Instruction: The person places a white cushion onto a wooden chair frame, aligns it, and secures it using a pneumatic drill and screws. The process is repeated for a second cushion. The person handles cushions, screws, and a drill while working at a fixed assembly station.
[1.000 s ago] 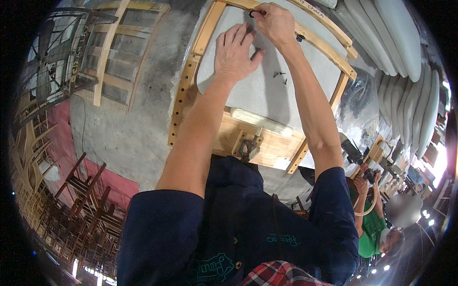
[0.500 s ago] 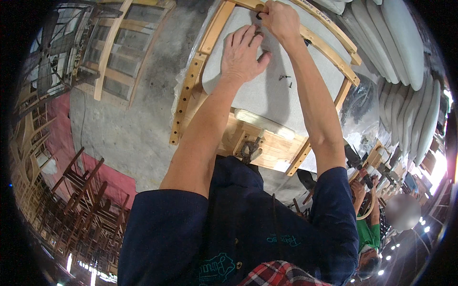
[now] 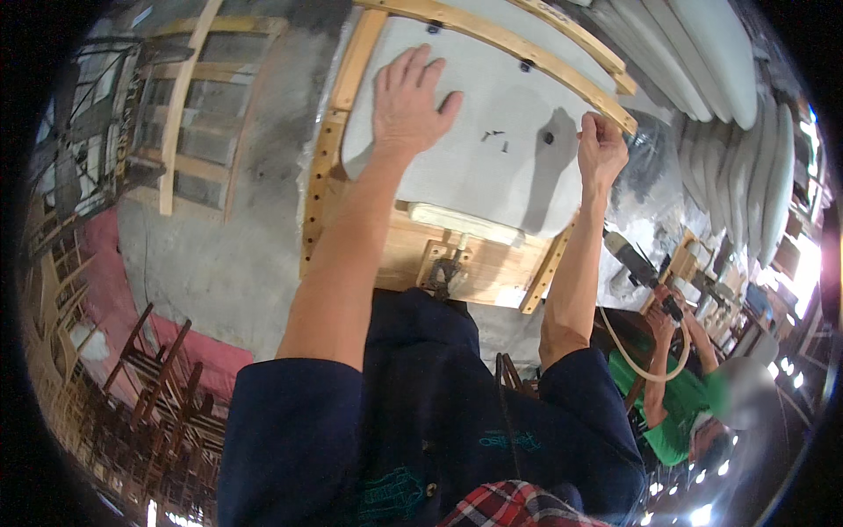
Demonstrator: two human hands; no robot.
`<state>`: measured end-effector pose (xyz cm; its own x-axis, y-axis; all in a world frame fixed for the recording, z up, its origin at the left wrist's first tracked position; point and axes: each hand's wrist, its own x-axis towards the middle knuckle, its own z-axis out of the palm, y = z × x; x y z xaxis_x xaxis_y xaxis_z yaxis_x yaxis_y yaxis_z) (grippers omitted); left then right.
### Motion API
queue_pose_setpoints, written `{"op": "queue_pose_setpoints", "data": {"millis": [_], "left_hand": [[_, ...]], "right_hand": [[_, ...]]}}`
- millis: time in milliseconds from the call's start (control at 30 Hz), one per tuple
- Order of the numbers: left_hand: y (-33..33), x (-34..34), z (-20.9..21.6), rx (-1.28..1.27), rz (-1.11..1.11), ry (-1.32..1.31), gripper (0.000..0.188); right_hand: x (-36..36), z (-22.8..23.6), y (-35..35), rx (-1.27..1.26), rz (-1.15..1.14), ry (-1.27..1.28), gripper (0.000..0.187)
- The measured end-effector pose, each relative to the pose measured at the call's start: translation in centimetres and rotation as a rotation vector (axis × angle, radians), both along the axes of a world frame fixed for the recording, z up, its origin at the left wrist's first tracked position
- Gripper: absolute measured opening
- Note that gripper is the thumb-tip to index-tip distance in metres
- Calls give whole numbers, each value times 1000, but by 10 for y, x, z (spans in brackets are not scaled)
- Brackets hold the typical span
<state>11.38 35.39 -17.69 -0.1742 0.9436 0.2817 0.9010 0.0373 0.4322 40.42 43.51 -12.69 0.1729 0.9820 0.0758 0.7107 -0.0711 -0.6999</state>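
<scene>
A pale grey, rounded panel [image 3: 474,180] lies in front of me, with a light wooden frame [image 3: 492,39] across its far side. My left hand [image 3: 408,105] rests flat on the panel's left part, fingers spread, holding nothing. At the panel's right edge, by the end of the curved wooden rail, is my right hand [image 3: 603,151] with its fingers curled together; whatever they hold is hidden. Several small dark screws [image 3: 494,134] lie mid-panel. To their right sits a small round black piece [image 3: 549,138]. Two black fittings, one left [image 3: 434,28] and one right [image 3: 527,66], sit against the rail.
A toggle clamp [image 3: 446,274] with a pale padded bar [image 3: 465,222] is on the wooden jig's near side. Grey curved panels [image 3: 738,176] are stacked at right. A person in green [image 3: 672,430] holds a power tool [image 3: 634,260]. A slatted wooden frame [image 3: 206,114] lies left.
My right hand has left the black fitting on the far rail and moved right and nearer. My left hand has shifted slightly left, still spread. The round black piece now shows.
</scene>
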Motion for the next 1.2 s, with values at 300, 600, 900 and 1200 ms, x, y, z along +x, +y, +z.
{"op": "queue_pose_setpoints", "data": {"millis": [300,600,900,1200], "left_hand": [[3,0,1,13,-37,1,54],[2,-2,1,20,-50,-6,54],[3,-1,1,-2,-29,59,56],[2,-2,3,3,-30,57,56]], "right_hand": [[19,-7,-40,-50,237,42,24],[6,-8,-24,21,428,-110,16],[56,-22,41,194,188,-194,15],[54,-24,51,331,257,-318,15]]}}
